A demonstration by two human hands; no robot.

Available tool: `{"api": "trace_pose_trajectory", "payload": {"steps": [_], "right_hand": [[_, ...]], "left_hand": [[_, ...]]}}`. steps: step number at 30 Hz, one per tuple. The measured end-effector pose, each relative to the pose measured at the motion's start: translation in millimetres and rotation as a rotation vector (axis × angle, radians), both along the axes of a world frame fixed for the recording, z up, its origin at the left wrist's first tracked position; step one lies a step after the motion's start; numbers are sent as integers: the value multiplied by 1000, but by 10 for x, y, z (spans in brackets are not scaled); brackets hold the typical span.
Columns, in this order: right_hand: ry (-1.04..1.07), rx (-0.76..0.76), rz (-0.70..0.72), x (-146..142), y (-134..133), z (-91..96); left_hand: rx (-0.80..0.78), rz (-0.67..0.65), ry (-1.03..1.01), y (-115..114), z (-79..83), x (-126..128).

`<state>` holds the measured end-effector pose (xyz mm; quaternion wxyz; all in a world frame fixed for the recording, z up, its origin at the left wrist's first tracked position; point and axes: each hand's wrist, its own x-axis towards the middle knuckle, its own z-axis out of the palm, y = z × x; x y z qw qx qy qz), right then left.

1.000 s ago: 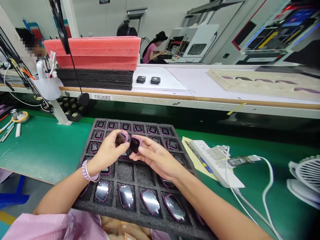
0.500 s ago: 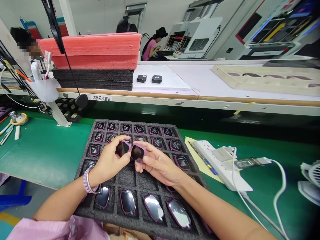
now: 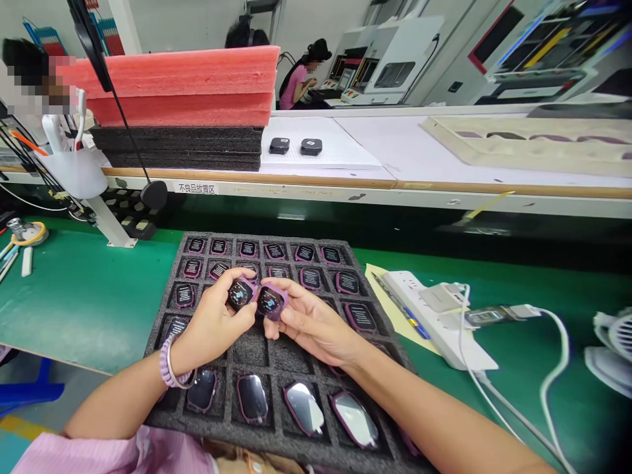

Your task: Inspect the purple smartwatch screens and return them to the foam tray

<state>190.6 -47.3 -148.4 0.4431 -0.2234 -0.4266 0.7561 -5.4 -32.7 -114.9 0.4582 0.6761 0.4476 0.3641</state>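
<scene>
Two small purple-rimmed watch bodies are held just above the middle of the black foam tray point(image 3: 162, 329), side by side and nearly touching. The left watch body point(image 3: 240, 293) is pinched at its edges by the curled fingers and thumb of the left hand point(image 3: 212, 322); the right watch body point(image 3: 270, 301) is gripped the same way by the closed fingers of the right hand point(image 3: 311, 326). Both dark screens are turned up toward the camera and are lit, with small markings that cannot be read. Each body is a rounded rectangle; its long axis cannot be told apart from its short one at this size.

Toward the tray's far edge, pockets are filled with more watch bodies showing lines of white text, too small to be read. Along the near edge, glossy blank-faced bodies point(image 3: 303, 408) are seated. Several pockets under the hands are bare foam.

Beyond the tray, a white label point(image 3: 197, 189) on the shelf edge is printed "不良品放置区". To the right of the tray, a white power strip point(image 3: 434, 319) is seen.
</scene>
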Motion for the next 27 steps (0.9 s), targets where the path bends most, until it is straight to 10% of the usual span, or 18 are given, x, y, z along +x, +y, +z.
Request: {"api": "trace_pose_trajectory", "payload": {"steps": [27], "right_hand": [[-9,14,23,14,-11,23]], "left_hand": [[-18,-16,-2,-7,-9,8]]}}
